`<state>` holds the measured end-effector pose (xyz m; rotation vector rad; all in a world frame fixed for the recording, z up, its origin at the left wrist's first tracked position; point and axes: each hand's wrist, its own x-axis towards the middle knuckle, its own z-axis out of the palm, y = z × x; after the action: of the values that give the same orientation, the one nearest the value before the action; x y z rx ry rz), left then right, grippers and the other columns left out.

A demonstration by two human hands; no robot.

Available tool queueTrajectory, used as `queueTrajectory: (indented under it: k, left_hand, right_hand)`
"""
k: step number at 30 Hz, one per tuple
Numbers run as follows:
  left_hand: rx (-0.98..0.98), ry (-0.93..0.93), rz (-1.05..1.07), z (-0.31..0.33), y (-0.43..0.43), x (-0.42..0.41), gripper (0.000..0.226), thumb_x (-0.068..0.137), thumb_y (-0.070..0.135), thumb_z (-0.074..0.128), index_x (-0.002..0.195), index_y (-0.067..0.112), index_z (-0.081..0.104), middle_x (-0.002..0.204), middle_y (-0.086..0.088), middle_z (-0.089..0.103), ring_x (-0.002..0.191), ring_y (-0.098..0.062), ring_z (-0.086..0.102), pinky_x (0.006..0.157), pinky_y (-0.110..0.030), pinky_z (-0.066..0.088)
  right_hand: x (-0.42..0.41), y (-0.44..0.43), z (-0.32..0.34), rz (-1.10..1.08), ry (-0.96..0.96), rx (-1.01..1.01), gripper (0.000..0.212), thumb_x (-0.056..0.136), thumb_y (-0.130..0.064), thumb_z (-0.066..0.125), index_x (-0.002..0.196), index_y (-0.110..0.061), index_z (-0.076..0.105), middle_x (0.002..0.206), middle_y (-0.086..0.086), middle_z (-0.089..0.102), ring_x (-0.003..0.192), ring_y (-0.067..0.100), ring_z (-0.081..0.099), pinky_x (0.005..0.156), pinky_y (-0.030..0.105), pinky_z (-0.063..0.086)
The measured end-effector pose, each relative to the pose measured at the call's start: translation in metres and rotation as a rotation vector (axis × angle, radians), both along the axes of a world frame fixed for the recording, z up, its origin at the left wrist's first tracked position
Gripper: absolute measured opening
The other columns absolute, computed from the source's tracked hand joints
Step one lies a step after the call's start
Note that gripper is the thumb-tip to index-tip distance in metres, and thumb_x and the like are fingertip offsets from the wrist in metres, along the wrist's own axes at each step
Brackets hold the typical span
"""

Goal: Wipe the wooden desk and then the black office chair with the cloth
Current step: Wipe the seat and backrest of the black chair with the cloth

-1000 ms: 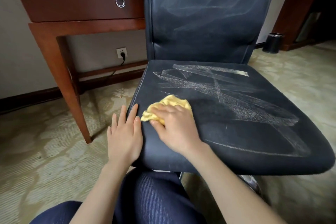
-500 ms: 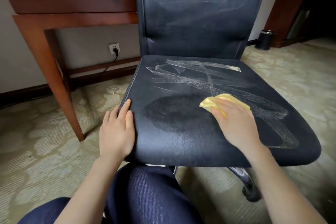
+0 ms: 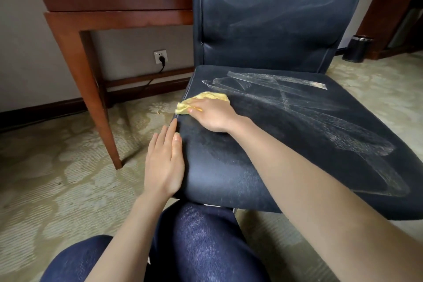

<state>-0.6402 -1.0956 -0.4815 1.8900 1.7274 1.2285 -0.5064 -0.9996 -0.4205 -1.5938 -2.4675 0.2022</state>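
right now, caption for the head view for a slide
Right hand presses a yellow cloth on the black chair seat; left hand rests flat on its edge.

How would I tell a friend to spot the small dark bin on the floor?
Start at the black office chair and look past the right side of its backrest to the carpet. There, beside the wooden furniture, stands the small bin: the only round black container, topped with a shiny metal rim.
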Motion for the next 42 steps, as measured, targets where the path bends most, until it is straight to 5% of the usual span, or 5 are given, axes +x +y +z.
queueTrajectory:
  k: [13,19,22,29,42]
  left_hand:
    - [-0.188,0.11,0.006,-0.009,-0.008,-0.016,0.051,0.099,0.041,0.018,0.15,0.032,0.015,0.158,0.011,0.012,0.146,-0.019,0.003,0.118,-0.043,0.004]
    - [-0.277,0.257,-0.183,-0.003,-0.001,-0.049,0.071,0.081,0.07,0.014,0.147,0.045,0.006,0.156,0.021,0.003,0.145,-0.012,-0.006,0.118,-0.045,0.003]
    - [-0.317,0.221,-0.232,-0.003,-0.005,-0.058,0.073,0.078,0.079,0.021,0.144,0.052,0.007,0.153,0.026,0.002,0.145,-0.01,-0.007,0.118,-0.043,0.002]
    - [-0.235,0.037,-0.306,0.0,-0.006,-0.06,0.039,0.104,0.028,0.026,0.137,0.047,0.021,0.155,0.013,0.016,0.139,0.006,0.003,0.114,-0.018,-0.003]
    - [-0.164,-0.058,-0.136,-0.001,-0.007,-0.063,0.039,0.103,0.019,0.033,0.14,0.015,0.042,0.142,0.007,0.041,0.131,-0.001,0.031,0.11,-0.014,0.014]
  right_hand:
    - [0.06,-0.134,-0.03,0.165,0.021,0.185,0.043,0.099,-0.044,0.035,0.142,-0.04,0.034,0.15,-0.021,0.025,0.141,-0.001,0.014,0.116,0.022,0.008]
    - [0.084,-0.081,-0.013,0.076,0.148,0.182,0.037,0.101,-0.034,0.037,0.135,-0.029,0.051,0.137,-0.02,0.045,0.13,-0.005,0.03,0.105,0.01,0.013]
    - [0.086,-0.03,-0.007,0.025,0.079,0.064,0.038,0.102,-0.033,0.03,0.138,-0.035,0.045,0.143,-0.015,0.043,0.135,0.005,0.03,0.112,0.024,0.021]
    - [0.044,0.061,0.0,-0.064,0.001,-0.031,0.043,0.104,-0.034,0.025,0.144,-0.027,0.037,0.152,-0.004,0.033,0.141,0.019,0.025,0.114,0.036,0.02]
    - [-0.027,-0.028,-0.008,0.262,-0.081,0.106,0.036,0.101,-0.038,0.033,0.132,-0.037,0.051,0.142,-0.016,0.045,0.137,0.011,0.032,0.113,0.043,0.02]
